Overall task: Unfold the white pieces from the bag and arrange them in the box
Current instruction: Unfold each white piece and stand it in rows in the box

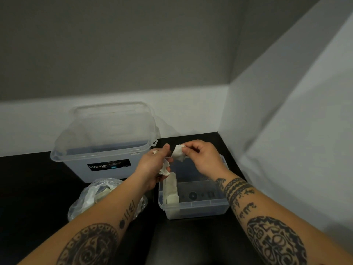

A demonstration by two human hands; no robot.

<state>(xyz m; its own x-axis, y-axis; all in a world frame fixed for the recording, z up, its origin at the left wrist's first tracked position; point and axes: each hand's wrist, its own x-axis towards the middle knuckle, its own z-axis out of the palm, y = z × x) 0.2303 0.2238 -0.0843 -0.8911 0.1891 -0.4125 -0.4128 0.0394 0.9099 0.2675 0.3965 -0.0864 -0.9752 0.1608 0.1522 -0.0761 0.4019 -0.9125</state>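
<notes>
Both hands work in the middle of the frame, directly above the box (194, 209), likely so that a finished piece can drop straight in. The right hand (201, 157) pinches the top corner of a white piece (178, 155) between thumb and fingertips, letting it hang half open. The left hand (152, 166) is curled round a crumpled wad (164, 167), its thumb reaching toward the hanging piece. Whether wad and piece are one sheet, I cannot tell. The two hands seem set to pull the folds apart.

A row (172, 188) of flattened pieces stands along the box's left wall. The rest of the box floor is bare, so the job looks to be at an early stage.

The bag (89, 199) lies open at the lower left on the counter (28, 188), close under the left forearm for easy reach, with more white pieces inside. A larger tub (107, 150) stands behind it, upper left of the box.
</notes>
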